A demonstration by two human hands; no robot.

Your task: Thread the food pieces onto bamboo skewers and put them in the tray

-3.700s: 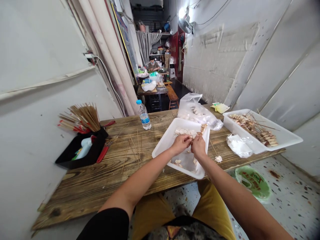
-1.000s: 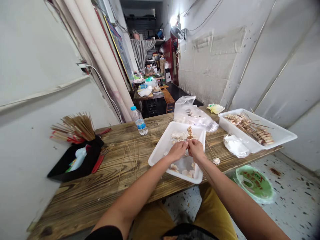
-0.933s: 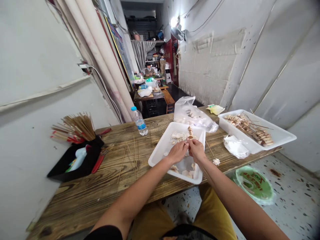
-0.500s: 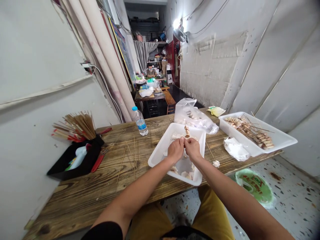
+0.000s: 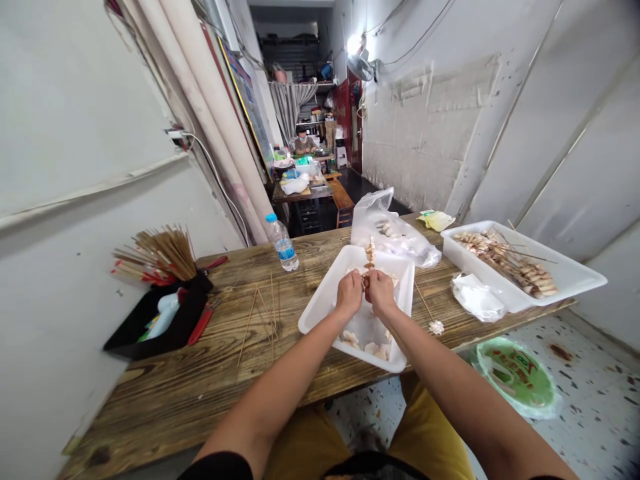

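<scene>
Above the white tray [image 5: 316, 313], a skewer [image 5: 369, 252] threaded with pale, brown-edged food pieces, possibly mushroom slices, stands nearly upright. My right hand [image 5: 382, 292] is closed round its lower part. Close beside it, my left hand [image 5: 349, 293] is also closed, fingertips pinched at the skewer just below the threaded pieces. My fingers hide the exact contact. More loose pale pieces [image 5: 374, 349] lie in the tray, under and nearer than my hands. To the right, on the table, is a stick with one pale piece [image 5: 436, 327] on its end.
Filled skewers [image 5: 500, 257] lie in a second white tray [image 5: 575, 275]. Around are a plastic bag [image 5: 415, 250], white packet [image 5: 479, 297], water bottle [image 5: 284, 245], loose sticks [image 5: 257, 317] and a black box [image 5: 145, 347] beside bundled sticks [image 5: 165, 253]. A person [image 5: 303, 141] sits farther back.
My left hand has turned, with its fingers more curled at the skewer. Both hands stay over the tray. The view has shifted slightly.
</scene>
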